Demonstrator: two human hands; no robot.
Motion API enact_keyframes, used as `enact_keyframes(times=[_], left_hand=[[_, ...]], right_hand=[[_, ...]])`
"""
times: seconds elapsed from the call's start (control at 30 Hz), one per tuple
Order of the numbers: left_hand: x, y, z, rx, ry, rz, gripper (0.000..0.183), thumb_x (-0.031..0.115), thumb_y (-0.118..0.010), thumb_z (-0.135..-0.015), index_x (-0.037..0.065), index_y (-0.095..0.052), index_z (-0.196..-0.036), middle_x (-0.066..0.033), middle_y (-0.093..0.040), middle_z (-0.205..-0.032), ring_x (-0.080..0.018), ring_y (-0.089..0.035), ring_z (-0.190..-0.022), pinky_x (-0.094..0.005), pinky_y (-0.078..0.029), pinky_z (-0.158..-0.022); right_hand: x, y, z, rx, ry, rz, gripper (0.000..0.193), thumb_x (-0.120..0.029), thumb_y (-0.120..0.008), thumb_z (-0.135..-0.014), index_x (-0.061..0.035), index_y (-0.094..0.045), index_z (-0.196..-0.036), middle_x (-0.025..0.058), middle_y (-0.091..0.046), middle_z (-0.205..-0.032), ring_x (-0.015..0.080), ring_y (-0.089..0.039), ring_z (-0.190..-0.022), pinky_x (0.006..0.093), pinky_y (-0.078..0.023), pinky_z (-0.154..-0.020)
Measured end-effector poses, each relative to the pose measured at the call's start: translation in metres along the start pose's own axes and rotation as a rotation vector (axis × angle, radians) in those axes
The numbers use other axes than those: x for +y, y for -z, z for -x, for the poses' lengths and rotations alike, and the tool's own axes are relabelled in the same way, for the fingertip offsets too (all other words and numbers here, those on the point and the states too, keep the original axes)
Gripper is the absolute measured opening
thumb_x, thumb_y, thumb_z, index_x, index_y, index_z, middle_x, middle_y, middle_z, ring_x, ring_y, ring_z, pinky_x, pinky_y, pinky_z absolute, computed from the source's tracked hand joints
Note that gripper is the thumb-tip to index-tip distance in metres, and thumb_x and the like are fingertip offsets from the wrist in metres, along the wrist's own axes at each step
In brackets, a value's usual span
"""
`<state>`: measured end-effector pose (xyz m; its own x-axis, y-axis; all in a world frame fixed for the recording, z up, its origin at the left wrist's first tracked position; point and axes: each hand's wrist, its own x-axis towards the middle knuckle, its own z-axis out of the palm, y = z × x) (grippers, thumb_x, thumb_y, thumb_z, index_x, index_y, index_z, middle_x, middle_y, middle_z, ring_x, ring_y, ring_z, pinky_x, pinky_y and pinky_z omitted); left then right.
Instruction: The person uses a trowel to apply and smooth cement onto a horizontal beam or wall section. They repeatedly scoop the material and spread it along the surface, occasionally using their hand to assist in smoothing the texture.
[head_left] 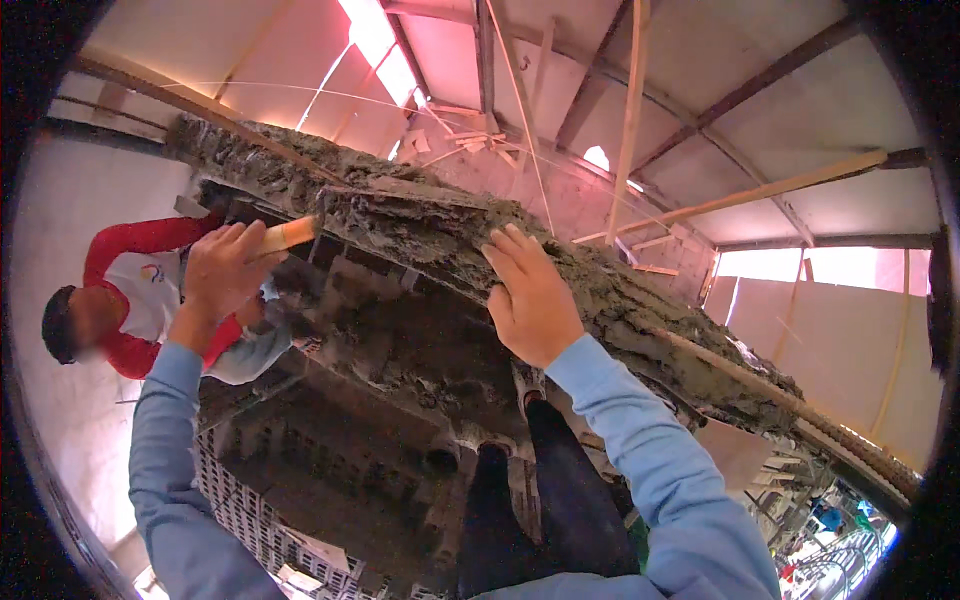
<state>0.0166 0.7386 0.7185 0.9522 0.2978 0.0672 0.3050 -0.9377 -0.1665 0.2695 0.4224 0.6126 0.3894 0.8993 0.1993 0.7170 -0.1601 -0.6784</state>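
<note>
The workpiece is a long, rough mass of mud-like material (420,212), set in front of the person and running obliquely from upper left to lower right as I view it. Colour: grey-brown, darker in the recesses. Surface: coarse and uneven, with lumps, ragged ridges and lengthwise furrows that look layered. The upper edge is irregular. Toward the lower right, a straight, slender strip (720,358) runs along the mass, lighter than the material around it.

Left hand (225,268): fingers clamped around a short, flat-sided, yellow-tan tool (285,236). The tool's far end is dark and lies at the mass in my view; I cannot tell whether the two touch. The kind of tool is also unclear.

Right hand (530,298): back of the hand uppermost, fingers extended and slightly apart, clamped on nothing that I can see. It lies over the middle portion of the mass; the amount of pressure cannot be read.

Both forearms are in light blue sleeves (640,415). A co-worker (140,290) in a red-sleeved white top is positioned at the left, beyond the left hand. Pale timber lengths (628,120) stand behind the mass.
</note>
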Motion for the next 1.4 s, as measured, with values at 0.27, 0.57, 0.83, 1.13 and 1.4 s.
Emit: enact_keyframes(times=[0.27, 0.57, 0.83, 1.13, 1.4], left_hand=[[0.009, 0.011, -0.004, 0.01, -0.105, 0.021, 0.046, 0.03, -0.084, -0.07, 0.007, -0.067, -0.106, -0.0075, -0.067, -0.087, -0.0301, -0.067, -0.077, -0.0434, -0.054, -0.068], [0.064, 0.028, -0.072, -0.131, 0.157, 0.074, 0.035, 0.039, -0.072, -0.088, 0.009, -0.062, -0.104, -0.0145, -0.07, -0.087, -0.0379, -0.069, -0.081, -0.0504, -0.053, -0.07], [0.105, 0.018, -0.112, -0.333, -0.067, 0.064, 0.037, 0.044, -0.067, -0.09, 0.009, -0.061, -0.101, -0.0148, -0.07, -0.08, -0.0393, -0.068, -0.077, -0.0518, -0.053, -0.068], [0.133, 0.019, -0.072, -0.13, -0.18, 0.114, 0.044, 0.044, -0.077, -0.082, 0.01, -0.068, -0.108, -0.0102, -0.069, -0.085, -0.0338, -0.069, -0.077, -0.046, -0.055, -0.067], [0.156, 0.002, -0.015, 0.153, -0.106, 0.165, 0.045, 0.038, -0.082, -0.077, 0.009, -0.069, -0.108, -0.0066, -0.066, -0.084, -0.0291, -0.065, -0.073, -0.0418, -0.054, -0.066]], right_hand=[[-0.034, 0.028, 0.101, -0.007, -0.611, -0.868, 0.039, -0.013, -0.054, -0.094, 0.0017, -0.063, -0.129, 0.0159, -0.064, -0.134, 0.0305, -0.06, -0.126, 0.0386, -0.043, -0.111], [-0.009, -0.028, 0.15, 0.003, -1.006, -1.577, 0.048, -0.023, -0.048, -0.098, 0.0041, -0.053, -0.137, 0.0206, -0.059, -0.136, 0.0308, -0.056, -0.13, 0.0435, -0.043, -0.112], [0.001, -0.052, 0.165, -0.003, -1.084, -1.639, 0.051, -0.028, -0.049, -0.099, 0.0042, -0.051, -0.139, 0.0191, -0.059, -0.138, 0.0303, -0.058, -0.128, 0.0423, -0.045, -0.11], [0.021, -0.046, 0.157, 0.188, -1.087, -1.899, 0.05, -0.026, -0.045, -0.1, 0.0058, -0.049, -0.138, 0.0214, -0.059, -0.138, 0.0352, -0.058, -0.128, 0.0484, -0.046, -0.111], [0.016, -0.032, 0.16, 0.285, -0.973, -2.219, 0.059, -0.033, -0.049, -0.096, 0.0061, -0.048, -0.139, 0.024, -0.051, -0.147, 0.0402, -0.048, -0.137, 0.0547, -0.035, -0.118]])
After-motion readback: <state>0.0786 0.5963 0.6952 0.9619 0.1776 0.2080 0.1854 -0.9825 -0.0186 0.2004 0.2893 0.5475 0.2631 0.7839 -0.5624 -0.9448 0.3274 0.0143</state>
